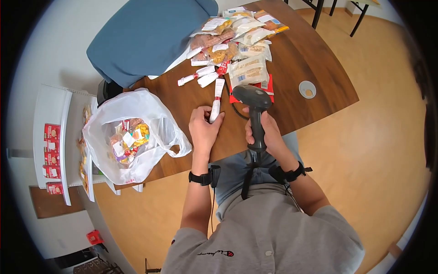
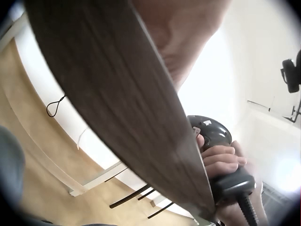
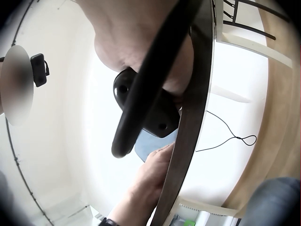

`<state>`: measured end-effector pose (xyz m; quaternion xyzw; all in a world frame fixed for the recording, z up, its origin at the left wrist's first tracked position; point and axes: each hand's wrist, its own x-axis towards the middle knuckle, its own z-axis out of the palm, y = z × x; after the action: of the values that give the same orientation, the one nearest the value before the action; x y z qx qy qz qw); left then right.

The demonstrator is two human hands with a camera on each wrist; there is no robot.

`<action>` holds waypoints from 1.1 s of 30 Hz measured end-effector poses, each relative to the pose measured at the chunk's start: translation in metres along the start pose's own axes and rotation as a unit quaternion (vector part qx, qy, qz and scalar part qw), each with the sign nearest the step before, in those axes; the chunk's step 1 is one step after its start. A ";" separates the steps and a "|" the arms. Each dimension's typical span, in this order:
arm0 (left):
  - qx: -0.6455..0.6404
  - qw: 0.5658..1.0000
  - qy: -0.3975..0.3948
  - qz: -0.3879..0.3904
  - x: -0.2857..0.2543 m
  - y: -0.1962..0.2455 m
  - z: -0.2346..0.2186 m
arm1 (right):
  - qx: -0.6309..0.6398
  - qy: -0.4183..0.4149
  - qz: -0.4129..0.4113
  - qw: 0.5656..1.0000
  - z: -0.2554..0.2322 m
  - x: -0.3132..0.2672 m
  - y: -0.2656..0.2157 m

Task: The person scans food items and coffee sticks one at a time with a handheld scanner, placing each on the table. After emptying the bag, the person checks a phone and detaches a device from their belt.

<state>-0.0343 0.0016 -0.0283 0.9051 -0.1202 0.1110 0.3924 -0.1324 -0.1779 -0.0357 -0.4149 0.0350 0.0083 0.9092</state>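
My left hand [image 1: 203,130] rests on the table near its front edge, thumb and fingers pinching the near end of a slim white packet [image 1: 218,89] with a red band. In my right hand [image 1: 272,134] is a black barcode scanner [image 1: 257,125], gripped by its handle, its head over the table edge. The right wrist view shows the base of the scanner [image 3: 162,115] and its thick cord close up. Beyond the left hand lie more slim white packets [image 1: 207,78] with red parts. A red packet [image 1: 271,95] lies partly under the scanner head.
Clear bags of snacks [image 1: 248,71] are heaped toward the far end of the wooden table [image 1: 315,55]. A white plastic bag [image 1: 157,107] holding snack packets stands at the left. Nearby are a blue chair [image 1: 146,36], a round sticker [image 1: 307,89] and shelves with red boxes [image 1: 52,146].
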 end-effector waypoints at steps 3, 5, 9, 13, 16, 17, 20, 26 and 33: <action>0.066 0.997 -0.001 0.037 -0.002 -0.001 -0.001 | -0.004 -0.006 -0.009 1.000 0.000 -0.002 0.001; -0.040 0.999 0.011 -0.025 -0.004 -0.011 -0.002 | -0.008 -0.009 0.002 1.000 -0.001 -0.001 0.000; -0.097 0.995 0.014 -0.036 -0.011 -0.027 -0.014 | -0.031 -0.012 0.019 0.999 0.000 -0.001 -0.007; -0.185 0.981 0.031 -0.058 -0.017 -0.033 -0.016 | -0.077 -0.039 0.032 0.996 0.007 0.002 -0.009; -0.158 0.986 0.037 -0.047 -0.019 -0.034 -0.019 | -0.130 -0.049 0.041 0.989 0.016 0.001 -0.009; -0.131 0.990 0.048 -0.035 -0.019 -0.034 -0.019 | -0.158 -0.051 0.042 0.985 0.018 0.002 -0.011; -0.202 0.975 0.079 -0.050 -0.019 -0.040 -0.017 | -0.268 -0.064 0.023 0.961 0.025 0.002 -0.013; -0.277 0.954 0.093 -0.068 -0.020 -0.039 -0.020 | -0.317 -0.050 0.015 0.947 0.034 -0.001 -0.016; -0.286 0.951 0.077 -0.090 -0.025 -0.038 -0.026 | -0.170 -0.091 0.004 0.981 0.014 0.001 -0.005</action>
<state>-0.0489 0.0495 -0.0442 0.7508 -0.0342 0.1056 0.6511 -0.1300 -0.1707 -0.0225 -0.5604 -0.0482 0.0556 0.8249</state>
